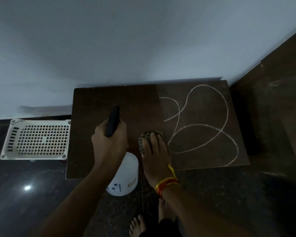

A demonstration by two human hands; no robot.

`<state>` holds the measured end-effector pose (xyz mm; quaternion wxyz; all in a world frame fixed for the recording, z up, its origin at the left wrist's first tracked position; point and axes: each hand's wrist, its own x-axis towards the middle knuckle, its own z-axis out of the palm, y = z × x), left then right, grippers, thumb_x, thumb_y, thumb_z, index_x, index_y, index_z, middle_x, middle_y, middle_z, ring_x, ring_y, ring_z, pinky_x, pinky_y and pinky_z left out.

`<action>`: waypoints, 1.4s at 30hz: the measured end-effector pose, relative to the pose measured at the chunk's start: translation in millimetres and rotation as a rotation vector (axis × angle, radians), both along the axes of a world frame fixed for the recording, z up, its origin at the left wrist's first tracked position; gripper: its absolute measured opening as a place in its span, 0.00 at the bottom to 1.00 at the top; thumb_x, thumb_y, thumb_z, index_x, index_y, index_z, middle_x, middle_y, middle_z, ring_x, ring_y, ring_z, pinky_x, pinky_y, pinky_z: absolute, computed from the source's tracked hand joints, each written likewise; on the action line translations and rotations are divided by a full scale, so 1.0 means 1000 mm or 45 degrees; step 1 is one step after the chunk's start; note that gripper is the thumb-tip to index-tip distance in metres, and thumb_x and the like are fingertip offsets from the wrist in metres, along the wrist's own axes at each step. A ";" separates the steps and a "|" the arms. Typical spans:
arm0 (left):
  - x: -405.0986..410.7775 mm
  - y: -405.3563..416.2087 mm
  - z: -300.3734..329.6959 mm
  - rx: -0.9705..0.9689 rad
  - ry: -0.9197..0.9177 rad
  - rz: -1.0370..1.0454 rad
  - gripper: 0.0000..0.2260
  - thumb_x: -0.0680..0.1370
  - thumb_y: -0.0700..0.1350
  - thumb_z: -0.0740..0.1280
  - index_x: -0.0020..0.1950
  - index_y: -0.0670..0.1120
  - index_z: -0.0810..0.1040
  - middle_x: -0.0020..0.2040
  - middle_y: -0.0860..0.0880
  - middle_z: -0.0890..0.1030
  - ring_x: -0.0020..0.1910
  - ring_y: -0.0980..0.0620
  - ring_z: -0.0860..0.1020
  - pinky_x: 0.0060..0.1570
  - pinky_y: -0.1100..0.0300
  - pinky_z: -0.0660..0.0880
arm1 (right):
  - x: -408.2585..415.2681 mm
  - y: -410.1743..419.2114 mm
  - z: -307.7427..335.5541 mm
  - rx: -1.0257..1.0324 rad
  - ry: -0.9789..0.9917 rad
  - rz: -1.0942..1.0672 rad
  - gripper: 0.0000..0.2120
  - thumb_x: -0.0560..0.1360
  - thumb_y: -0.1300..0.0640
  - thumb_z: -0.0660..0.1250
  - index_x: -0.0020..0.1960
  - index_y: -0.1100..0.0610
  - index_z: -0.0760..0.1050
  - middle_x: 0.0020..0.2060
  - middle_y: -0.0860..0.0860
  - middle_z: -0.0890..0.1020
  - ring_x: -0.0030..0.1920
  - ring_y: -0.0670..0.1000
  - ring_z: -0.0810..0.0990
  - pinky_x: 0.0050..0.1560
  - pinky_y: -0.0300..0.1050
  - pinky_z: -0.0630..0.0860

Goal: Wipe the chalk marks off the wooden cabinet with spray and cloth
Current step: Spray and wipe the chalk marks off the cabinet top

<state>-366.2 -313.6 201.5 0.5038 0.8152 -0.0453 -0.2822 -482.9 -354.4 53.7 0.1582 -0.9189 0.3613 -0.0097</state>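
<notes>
The right hand [155, 151] presses a folded cloth [146, 139] flat on the wooden cabinet [96, 151] top; the chalk marks [203, 120] loop immediately right of this grip. The left hand [109, 142] grips the spray bottle [125, 175], nozzle pointing away. Bottle neck hidden; dim lighting obscures faint residue.

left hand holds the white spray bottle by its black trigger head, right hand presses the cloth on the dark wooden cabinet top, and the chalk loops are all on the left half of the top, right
Not quite: the white chalk loops are on the right half of the dark wooden cabinet top, as the head view shows. The rest holds: the left hand grips the white spray bottle by its black trigger head, and the right hand presses the crumpled checked cloth on the top.
</notes>
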 end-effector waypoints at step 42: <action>-0.147 -0.003 -0.033 0.225 0.041 -0.712 0.13 0.77 0.42 0.68 0.32 0.45 0.74 0.25 0.52 0.72 0.20 0.58 0.68 0.23 0.65 0.64 | -0.151 -0.151 0.055 0.018 -0.366 -0.699 0.23 0.75 0.65 0.62 0.68 0.55 0.66 0.70 0.59 0.65 0.66 0.63 0.66 0.65 0.57 0.66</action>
